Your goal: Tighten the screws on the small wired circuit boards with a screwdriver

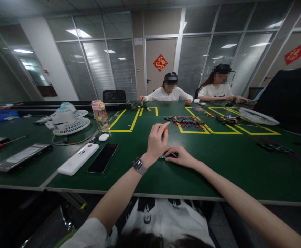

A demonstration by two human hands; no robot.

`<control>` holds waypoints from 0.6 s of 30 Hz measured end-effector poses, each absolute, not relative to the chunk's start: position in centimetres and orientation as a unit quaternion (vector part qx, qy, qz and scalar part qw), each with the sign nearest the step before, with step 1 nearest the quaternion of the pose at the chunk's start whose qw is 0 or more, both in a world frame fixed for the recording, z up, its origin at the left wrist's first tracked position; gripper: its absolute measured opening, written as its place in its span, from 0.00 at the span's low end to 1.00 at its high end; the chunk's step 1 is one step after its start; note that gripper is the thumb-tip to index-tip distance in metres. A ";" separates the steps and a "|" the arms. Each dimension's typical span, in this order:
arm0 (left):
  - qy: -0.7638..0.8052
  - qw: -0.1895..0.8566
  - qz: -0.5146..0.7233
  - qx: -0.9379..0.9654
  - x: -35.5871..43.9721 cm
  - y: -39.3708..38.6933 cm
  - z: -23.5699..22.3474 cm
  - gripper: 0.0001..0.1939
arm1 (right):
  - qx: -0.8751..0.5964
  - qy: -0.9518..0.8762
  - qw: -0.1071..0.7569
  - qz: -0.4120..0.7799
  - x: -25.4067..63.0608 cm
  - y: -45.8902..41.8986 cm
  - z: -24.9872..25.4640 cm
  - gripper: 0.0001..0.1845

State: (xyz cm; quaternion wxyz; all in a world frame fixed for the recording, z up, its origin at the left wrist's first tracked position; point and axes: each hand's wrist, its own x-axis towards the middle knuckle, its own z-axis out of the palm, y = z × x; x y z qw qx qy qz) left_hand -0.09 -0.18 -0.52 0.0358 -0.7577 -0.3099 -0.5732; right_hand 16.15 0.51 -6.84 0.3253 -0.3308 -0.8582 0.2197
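Observation:
My left hand [157, 139], with a watch [138, 164] on its wrist, is raised just above the table. Its fingers are closed around a small orange-ended thing [165, 128], mostly hidden, whose kind I cannot make out. Below and to the right, my right hand [181, 157] rests on the table with bent fingers. It grips the edge of a small green circuit board [163, 157], most of which the hands cover. Beyond them lies a tangled bundle of wired parts [187, 122] with red and blue leads.
Left of my hands lie a black phone [103, 158], a white power bank [78, 159] and a white round case [104, 137]. A pink-lidded bottle [100, 117] and white fans [70, 120] stand behind. Yellow tape [120, 131] marks the green table. Two people sit opposite.

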 end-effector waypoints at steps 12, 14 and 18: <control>-0.293 0.022 -0.575 -0.763 -0.1 -0.2 -0.4 0.16 | -0.326 -0.860 0.326 0.217 16.1 0.5 -6.9 0.05; -0.302 0.029 -0.577 -0.758 -0.1 -0.1 -0.5 0.14 | -0.322 -0.861 0.328 0.217 16.2 0.6 -7.0 0.05; -0.316 0.041 -0.579 -0.751 -0.1 -0.2 -0.5 0.12 | -0.326 -0.861 0.326 0.216 16.2 0.6 -7.0 0.05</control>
